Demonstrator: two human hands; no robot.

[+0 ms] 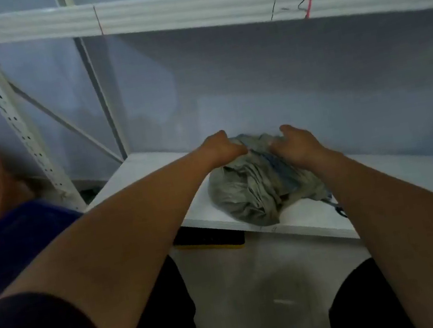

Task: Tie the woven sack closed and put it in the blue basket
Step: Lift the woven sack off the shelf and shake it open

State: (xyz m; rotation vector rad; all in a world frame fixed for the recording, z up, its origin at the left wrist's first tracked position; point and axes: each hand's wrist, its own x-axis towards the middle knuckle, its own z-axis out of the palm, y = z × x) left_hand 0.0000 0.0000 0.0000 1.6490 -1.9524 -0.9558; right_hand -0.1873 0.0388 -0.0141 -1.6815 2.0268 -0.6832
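White shelving stands against a pale wall, and its low shelf [136,171] carries the work. Down at the near left sits the blue basket [12,235], well apart from the shelf's middle. On that shelf the woven sack [245,190] lies crumpled, its long axis running from the near edge to the far side. At the far end the left hand [221,148] and right hand [298,147] each clutch bunched fabric, side by side. The left arm is nearer the basket.

Handwritten black "1-2" on white metal upper shelf beam [212,7], beside red vertical mark. No other text readable.
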